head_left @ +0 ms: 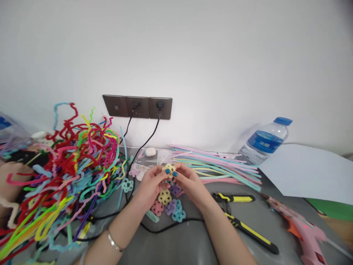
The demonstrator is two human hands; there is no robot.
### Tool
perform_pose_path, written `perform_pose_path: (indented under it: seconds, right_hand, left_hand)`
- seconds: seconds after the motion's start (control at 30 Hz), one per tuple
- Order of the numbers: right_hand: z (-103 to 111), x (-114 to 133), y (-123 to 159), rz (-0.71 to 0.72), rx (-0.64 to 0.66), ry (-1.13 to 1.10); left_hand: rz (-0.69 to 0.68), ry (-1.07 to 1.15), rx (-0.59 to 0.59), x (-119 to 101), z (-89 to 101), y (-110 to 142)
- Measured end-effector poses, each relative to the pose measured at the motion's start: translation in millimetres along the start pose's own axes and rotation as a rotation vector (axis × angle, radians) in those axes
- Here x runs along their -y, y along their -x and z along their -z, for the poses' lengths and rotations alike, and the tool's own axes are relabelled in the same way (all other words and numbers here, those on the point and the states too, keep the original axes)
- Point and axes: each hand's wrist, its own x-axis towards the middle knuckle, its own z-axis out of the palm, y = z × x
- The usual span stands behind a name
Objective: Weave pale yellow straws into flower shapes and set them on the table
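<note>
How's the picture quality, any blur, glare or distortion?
Head view, center: the yellow pipe-cleaner flower reads fairly clearly; head view, lower right: the pink glue gun looks soft and stretched; head view, foreground: faint sheen on the gray tabletop.

One pale yellow flower (169,166) is held by one left hand (150,183) and one right hand (191,184). Beneath them, one second yellow flower (164,197), one coral flower (158,208) and two purple flowers (170,207) are seen; blue flowers (178,211) cannot be counted surely. Three wall plates (145,106) are fitted with two plugs (160,105). One pair of pliers (245,228), one glue gun (306,231) and one blue-capped bottle (266,141) are shown. Pipe cleaners (78,165) are heaped beyond counting.
</note>
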Motion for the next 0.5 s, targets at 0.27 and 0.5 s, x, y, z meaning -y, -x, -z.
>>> perform_pose_path:
  seconds: [0.27,0.5]
  right_hand:
    - [7.5,-1.6,-4.0,0.054,-0.180,0.077]
    - [2.4,5.5,-0.9,0.548,-0.225,0.642]
  left_hand:
    - [-0.100,-0.159,-0.061,-2.1,6.8,-4.7]
    - [-0.063,-0.097,0.021,-5.2,3.7,-3.0]
